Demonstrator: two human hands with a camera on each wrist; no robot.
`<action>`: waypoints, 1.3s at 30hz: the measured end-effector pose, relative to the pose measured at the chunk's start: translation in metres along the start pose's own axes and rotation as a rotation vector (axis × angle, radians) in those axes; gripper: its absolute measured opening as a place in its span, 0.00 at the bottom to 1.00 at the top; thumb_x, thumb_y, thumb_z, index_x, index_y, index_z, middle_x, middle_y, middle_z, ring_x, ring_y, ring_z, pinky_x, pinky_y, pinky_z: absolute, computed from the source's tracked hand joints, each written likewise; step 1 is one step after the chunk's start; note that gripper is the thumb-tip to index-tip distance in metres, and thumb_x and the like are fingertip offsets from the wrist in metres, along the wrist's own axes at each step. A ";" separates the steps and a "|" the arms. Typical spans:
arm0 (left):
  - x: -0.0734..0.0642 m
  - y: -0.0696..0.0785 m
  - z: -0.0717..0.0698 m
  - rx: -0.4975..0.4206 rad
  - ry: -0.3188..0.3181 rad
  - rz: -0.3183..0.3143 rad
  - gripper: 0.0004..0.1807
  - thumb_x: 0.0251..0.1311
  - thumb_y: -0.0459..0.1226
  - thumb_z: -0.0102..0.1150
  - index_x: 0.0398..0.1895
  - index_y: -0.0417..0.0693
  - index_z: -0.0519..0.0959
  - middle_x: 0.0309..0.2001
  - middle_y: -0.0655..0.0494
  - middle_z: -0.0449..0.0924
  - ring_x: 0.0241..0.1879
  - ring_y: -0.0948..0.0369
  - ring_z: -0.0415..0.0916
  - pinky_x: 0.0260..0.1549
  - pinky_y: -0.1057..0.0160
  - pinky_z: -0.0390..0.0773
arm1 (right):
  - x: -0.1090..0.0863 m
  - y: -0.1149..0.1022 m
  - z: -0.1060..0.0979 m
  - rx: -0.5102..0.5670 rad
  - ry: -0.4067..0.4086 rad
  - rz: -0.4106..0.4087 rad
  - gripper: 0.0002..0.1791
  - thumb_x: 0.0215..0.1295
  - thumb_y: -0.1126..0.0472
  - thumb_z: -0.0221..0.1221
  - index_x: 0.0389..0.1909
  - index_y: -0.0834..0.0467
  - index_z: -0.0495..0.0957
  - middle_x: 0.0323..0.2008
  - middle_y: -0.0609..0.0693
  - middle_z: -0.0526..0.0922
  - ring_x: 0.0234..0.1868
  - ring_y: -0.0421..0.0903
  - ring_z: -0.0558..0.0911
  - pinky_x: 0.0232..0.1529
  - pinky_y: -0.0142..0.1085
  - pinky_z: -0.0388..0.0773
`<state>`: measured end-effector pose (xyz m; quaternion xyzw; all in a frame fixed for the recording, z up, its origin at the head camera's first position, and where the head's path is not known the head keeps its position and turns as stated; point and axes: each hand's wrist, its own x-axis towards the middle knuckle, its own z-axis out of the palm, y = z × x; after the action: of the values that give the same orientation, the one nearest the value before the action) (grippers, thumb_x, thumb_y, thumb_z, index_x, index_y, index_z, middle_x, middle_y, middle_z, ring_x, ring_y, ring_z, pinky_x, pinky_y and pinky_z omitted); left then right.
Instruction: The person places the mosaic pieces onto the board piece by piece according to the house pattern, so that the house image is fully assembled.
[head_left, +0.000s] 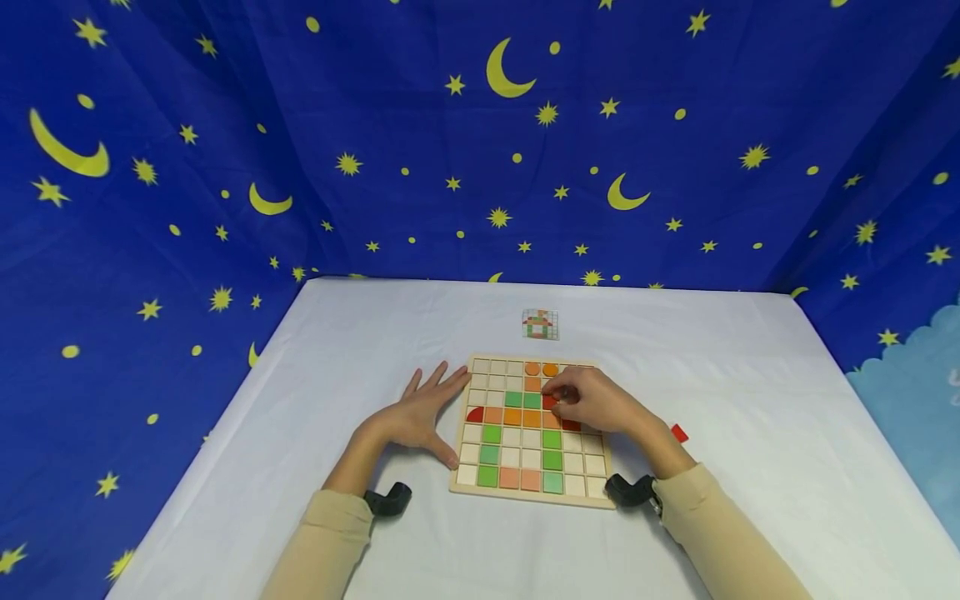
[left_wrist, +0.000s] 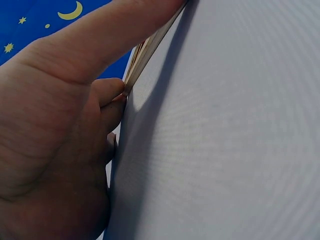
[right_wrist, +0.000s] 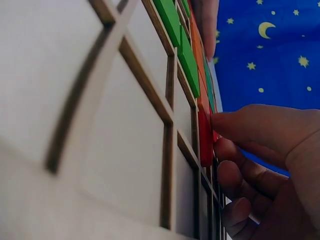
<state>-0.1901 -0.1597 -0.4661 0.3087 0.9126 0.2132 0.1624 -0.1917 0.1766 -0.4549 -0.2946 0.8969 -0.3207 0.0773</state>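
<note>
A wooden grid board [head_left: 532, 497] lies on the table with colored tiles in some cells. My left hand [head_left: 416, 414] is spread at its left side, with the thumb by the lower left edge and fingertips at the upper left edge. In the left wrist view the thumb [left_wrist: 110, 37] meets the board's side. My right hand [head_left: 600, 402] pinches a red tile [head_left: 550, 402] over the board, right of the green tiles [head_left: 522, 400]. Another red tile [right_wrist: 205, 142] sits in the row below, close to the right thumb; part of it is hidden in the head view.
A small pattern card [head_left: 540, 324] lies behind the board. One loose red tile [head_left: 678, 433] is on the white table [head_left: 420, 550], right of the board beside the right forearm. A blue curtain [head_left: 420, 125] with moons and stars stands behind.
</note>
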 end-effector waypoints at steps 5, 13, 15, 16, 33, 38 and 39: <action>0.000 0.001 0.000 0.005 -0.001 0.004 0.78 0.19 0.70 0.73 0.78 0.53 0.45 0.77 0.60 0.37 0.74 0.53 0.26 0.67 0.44 0.24 | 0.000 -0.001 0.000 -0.019 0.002 -0.013 0.15 0.59 0.63 0.63 0.48 0.56 0.82 0.40 0.45 0.81 0.38 0.42 0.75 0.39 0.38 0.75; 0.001 -0.001 0.000 0.006 0.001 0.006 0.78 0.18 0.71 0.72 0.78 0.53 0.44 0.77 0.59 0.37 0.74 0.52 0.26 0.67 0.44 0.25 | -0.004 0.001 -0.003 0.065 0.015 0.020 0.15 0.61 0.64 0.63 0.49 0.57 0.82 0.42 0.46 0.81 0.38 0.41 0.77 0.39 0.36 0.78; 0.001 -0.001 0.000 0.009 0.004 0.007 0.79 0.17 0.71 0.72 0.78 0.53 0.44 0.77 0.59 0.37 0.74 0.52 0.26 0.67 0.44 0.25 | -0.006 0.002 -0.004 0.094 0.022 0.040 0.15 0.61 0.64 0.63 0.49 0.57 0.82 0.42 0.46 0.81 0.38 0.40 0.78 0.38 0.36 0.78; 0.001 -0.001 0.000 0.010 0.003 0.007 0.79 0.17 0.71 0.72 0.78 0.53 0.44 0.77 0.60 0.37 0.74 0.52 0.26 0.67 0.44 0.24 | -0.008 0.002 -0.005 0.105 0.027 0.052 0.15 0.61 0.64 0.63 0.49 0.57 0.82 0.42 0.45 0.81 0.37 0.40 0.78 0.37 0.36 0.78; 0.001 -0.003 0.001 0.018 0.000 0.012 0.78 0.19 0.72 0.71 0.78 0.54 0.43 0.77 0.59 0.36 0.74 0.52 0.25 0.67 0.44 0.24 | -0.050 0.026 -0.027 0.001 0.072 0.129 0.14 0.60 0.62 0.64 0.48 0.56 0.82 0.33 0.41 0.78 0.32 0.42 0.75 0.31 0.34 0.75; 0.002 -0.004 0.001 0.015 -0.006 0.015 0.78 0.20 0.72 0.71 0.78 0.54 0.43 0.77 0.59 0.36 0.74 0.52 0.26 0.67 0.44 0.24 | -0.068 0.034 -0.032 -0.005 0.089 0.184 0.14 0.61 0.62 0.64 0.48 0.55 0.82 0.33 0.42 0.78 0.32 0.42 0.75 0.30 0.34 0.75; 0.002 -0.004 0.001 0.013 -0.010 0.015 0.78 0.20 0.71 0.71 0.78 0.54 0.43 0.77 0.60 0.36 0.74 0.52 0.26 0.67 0.45 0.24 | -0.072 0.036 -0.034 -0.009 0.089 0.196 0.14 0.61 0.62 0.64 0.48 0.55 0.82 0.33 0.42 0.78 0.32 0.43 0.75 0.29 0.34 0.74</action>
<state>-0.1930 -0.1611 -0.4693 0.3177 0.9109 0.2068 0.1632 -0.1614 0.2580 -0.4541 -0.1913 0.9253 -0.3206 0.0671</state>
